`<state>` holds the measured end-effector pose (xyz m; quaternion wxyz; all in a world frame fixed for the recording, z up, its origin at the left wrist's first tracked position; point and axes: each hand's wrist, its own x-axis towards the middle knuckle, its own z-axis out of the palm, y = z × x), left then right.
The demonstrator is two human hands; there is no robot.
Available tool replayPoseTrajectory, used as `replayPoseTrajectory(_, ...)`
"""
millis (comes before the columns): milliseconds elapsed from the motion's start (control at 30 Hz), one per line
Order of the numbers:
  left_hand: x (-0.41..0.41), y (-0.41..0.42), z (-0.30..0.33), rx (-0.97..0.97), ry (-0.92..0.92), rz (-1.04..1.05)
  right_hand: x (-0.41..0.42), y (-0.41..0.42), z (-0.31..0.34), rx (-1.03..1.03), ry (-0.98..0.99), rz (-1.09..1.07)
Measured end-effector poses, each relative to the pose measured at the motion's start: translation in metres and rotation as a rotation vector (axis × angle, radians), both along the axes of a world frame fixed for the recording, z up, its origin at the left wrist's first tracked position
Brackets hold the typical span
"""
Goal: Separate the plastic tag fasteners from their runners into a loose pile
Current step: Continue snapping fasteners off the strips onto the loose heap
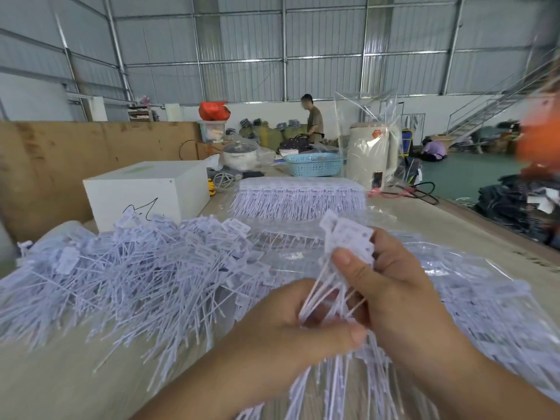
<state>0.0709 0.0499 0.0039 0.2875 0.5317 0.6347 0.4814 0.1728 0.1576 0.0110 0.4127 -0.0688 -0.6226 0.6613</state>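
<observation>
1. A cluster of tag fasteners (347,237) is held above the near part of the bench (472,234). The flat heads are pinched by the right hand (391,286), thumb pressed on the near face and fingers (389,253) curled behind; the thin tails are gathered by the left hand (303,322), whose thumb and curled fingers are closed round them.
2. The loose pile (127,268) of separated fasteners is spread over the left of the bench; an untouched stack of runners (300,197) is seen farther off, behind the hands, and more strips in clear film (485,298) lie to the right and near.
3. Risk, judged: if the tails are pulled while crossed, several may be bent or stretched rather than snapped free at the runner.
4. Risk, judged: a sharp release may cause freed pieces to be flung past the pile, toward the near edge or among the unseparated strips on the right, where sorted and unsorted stock would be mixed.
5. Risk, judged: a partial break may leave runner stubs attached to heads dropped in the pile.
6. Whether the cluster is attached to a runner at this moment cannot be told; the joint is hidden by the right hand.
</observation>
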Motion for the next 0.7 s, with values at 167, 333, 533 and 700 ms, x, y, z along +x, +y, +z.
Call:
replayPoseTrajectory(167, 0.009, 0.001, -0.001, -0.041, -0.053, 0.044, 0.002, 0.003, 0.000, -0.093, 0.010, 0.042)
replayPoseTrajectory(333, -0.017, 0.000, 0.005, 0.037, -0.082, 0.280, -0.003, 0.005, -0.006, -0.146, -0.084, 0.059)
replayPoseTrajectory(533, -0.086, -0.010, 0.007, -0.092, 0.240, 0.720, 0.003, 0.009, -0.019, 0.537, -0.525, -0.079)
replayPoseTrajectory(700, -0.101, -0.011, 0.001, -0.378, 0.696, 0.832, 0.002, 0.008, -0.022, 0.996, -0.797, -0.106)
